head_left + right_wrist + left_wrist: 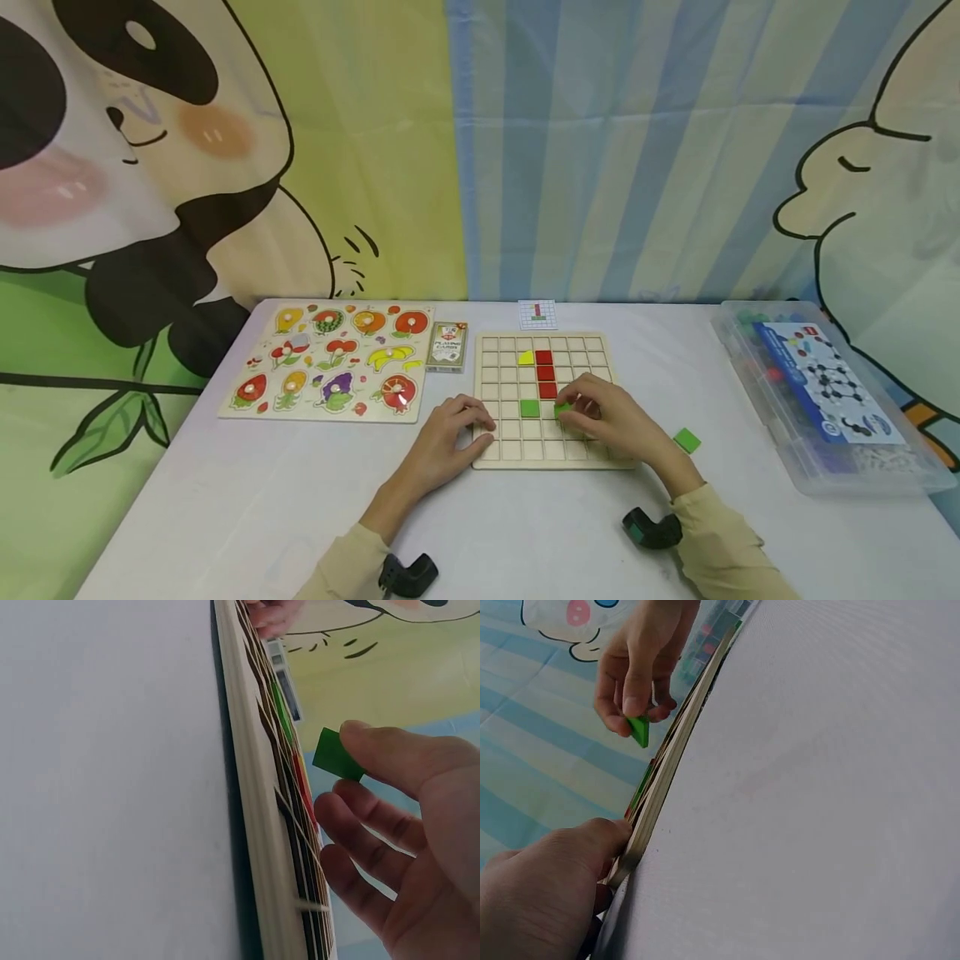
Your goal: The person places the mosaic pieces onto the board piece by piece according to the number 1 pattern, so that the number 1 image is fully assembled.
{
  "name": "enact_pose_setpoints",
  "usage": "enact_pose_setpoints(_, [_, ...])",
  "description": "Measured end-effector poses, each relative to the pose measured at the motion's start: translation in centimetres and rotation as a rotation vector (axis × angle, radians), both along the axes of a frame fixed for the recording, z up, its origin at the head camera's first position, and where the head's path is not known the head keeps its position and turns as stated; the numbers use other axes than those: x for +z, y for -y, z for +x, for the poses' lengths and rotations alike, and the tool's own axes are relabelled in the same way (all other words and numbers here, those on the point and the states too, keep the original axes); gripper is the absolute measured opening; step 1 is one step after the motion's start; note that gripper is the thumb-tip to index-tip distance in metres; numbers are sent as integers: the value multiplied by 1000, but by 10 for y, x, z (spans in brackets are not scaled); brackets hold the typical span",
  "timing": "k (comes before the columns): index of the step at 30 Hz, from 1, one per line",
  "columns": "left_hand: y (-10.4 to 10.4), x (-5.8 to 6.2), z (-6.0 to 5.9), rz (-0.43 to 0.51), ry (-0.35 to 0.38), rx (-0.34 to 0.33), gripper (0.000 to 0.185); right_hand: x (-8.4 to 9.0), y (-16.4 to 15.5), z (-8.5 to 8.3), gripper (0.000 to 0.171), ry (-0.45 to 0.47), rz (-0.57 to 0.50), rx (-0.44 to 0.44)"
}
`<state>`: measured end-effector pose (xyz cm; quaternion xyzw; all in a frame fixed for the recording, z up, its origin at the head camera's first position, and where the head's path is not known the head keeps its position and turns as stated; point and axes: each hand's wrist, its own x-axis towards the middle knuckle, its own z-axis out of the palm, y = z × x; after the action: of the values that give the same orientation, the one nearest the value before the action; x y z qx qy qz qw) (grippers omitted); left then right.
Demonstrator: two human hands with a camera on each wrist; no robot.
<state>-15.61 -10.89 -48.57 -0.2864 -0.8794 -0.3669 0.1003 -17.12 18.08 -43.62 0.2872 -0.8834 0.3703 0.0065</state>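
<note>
My right hand (611, 417) pinches a green square tile (336, 755) between thumb and fingertips, tilted just above the wooden grid board (510, 452). On the board, three red tiles (545, 373) form a column, with a yellow tile (526, 357) left of the top one. Another green tile (529, 408) lies in a cell below and left of the reds. My left hand (448, 437) rests at the board's left edge, its fingers and thumb loosely bent over the rim. A loose green tile (686, 440) lies on the table by the right forearm.
Behind the board lies a small pattern card (537, 314). A playing-card box (447, 347) and a fruit puzzle board (322, 412) are to the left. At the right stands a clear plastic case (817, 467) with a blue-and-white booklet (832, 383) on its lid.
</note>
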Motion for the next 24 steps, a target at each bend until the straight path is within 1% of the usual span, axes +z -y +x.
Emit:
enact_pose_setpoints(6, [-2,1,-1,3,7,-4,10,-3,11,-4,16,29,56,-55])
enact_pose_setpoints(11, [-2,1,-2,1,3,-7,10,-5,12,-3,15,19,118,-93])
enact_pose_setpoints(15, [0,0,-3,0,-6,-1,11,-5,11,-2,17,-1,159,-91])
enact_pose_setpoints(24, [0,1,0,1,6,3,12,-3,10,3,22,-36,225,-84])
